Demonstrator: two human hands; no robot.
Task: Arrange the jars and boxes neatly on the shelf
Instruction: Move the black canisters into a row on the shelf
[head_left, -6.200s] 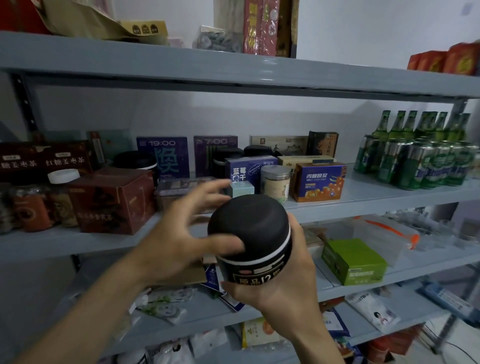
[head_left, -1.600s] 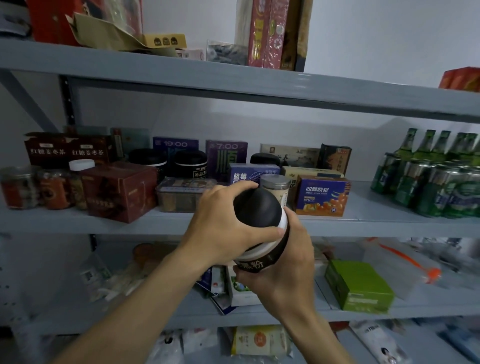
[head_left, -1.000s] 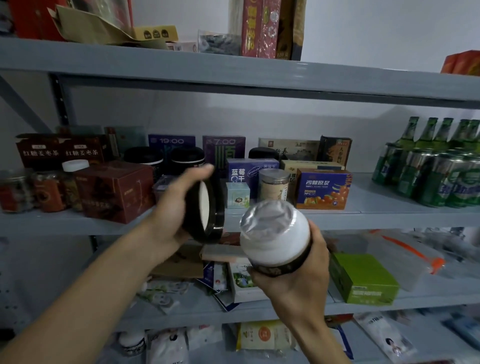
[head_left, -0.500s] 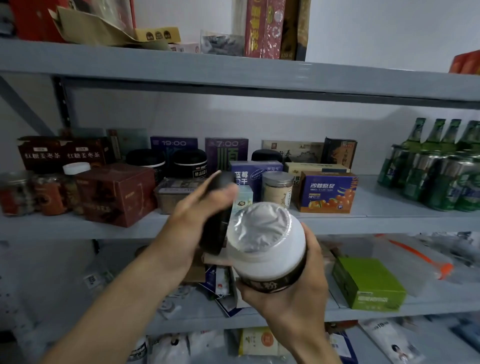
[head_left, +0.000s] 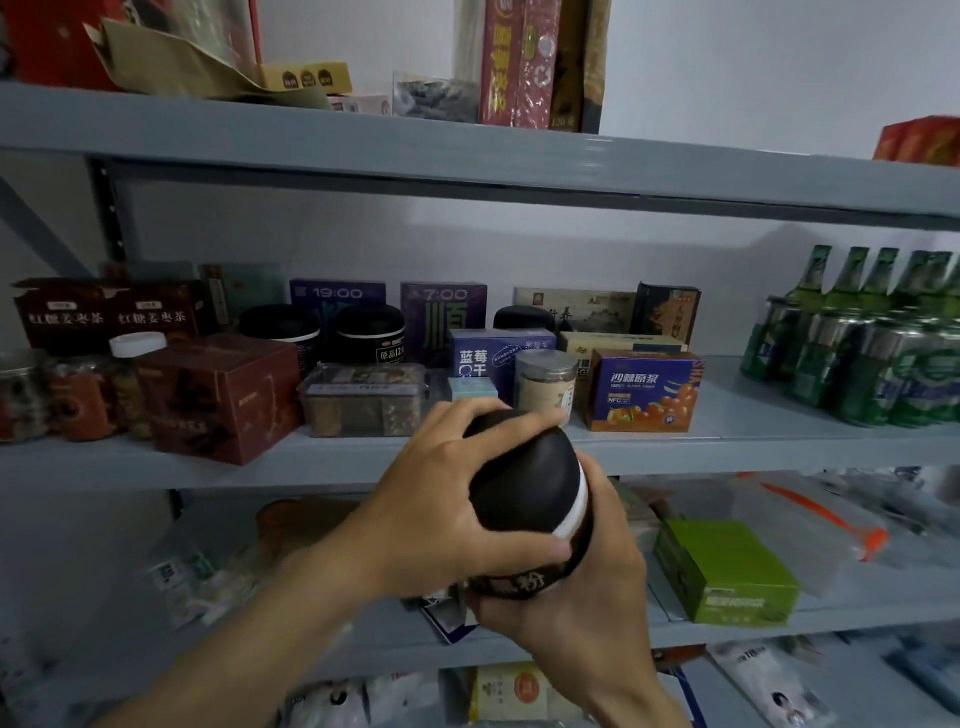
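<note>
A black jar (head_left: 519, 582) with a white band is held in front of the grey middle shelf (head_left: 753, 441). My right hand (head_left: 587, 592) grips its body from below. My left hand (head_left: 441, 509) curls over its domed black lid (head_left: 524, 483), which sits on the jar's mouth. On the shelf behind stand two more black jars (head_left: 371, 335), a clear jar (head_left: 545, 382), a blue box (head_left: 488, 356), an orange and blue box (head_left: 644, 389) and a dark red box (head_left: 218, 395).
Green bottles and cans (head_left: 857, 343) fill the shelf's right end. Small jars (head_left: 78, 395) stand at its left end. A green box (head_left: 727, 571) and plastic bags lie on the shelf below. Boxes sit on the top shelf (head_left: 467, 156).
The lid was off in my left hand, showing the foil seal. Now my left hand has brought the lid back onto the jar's top.
</note>
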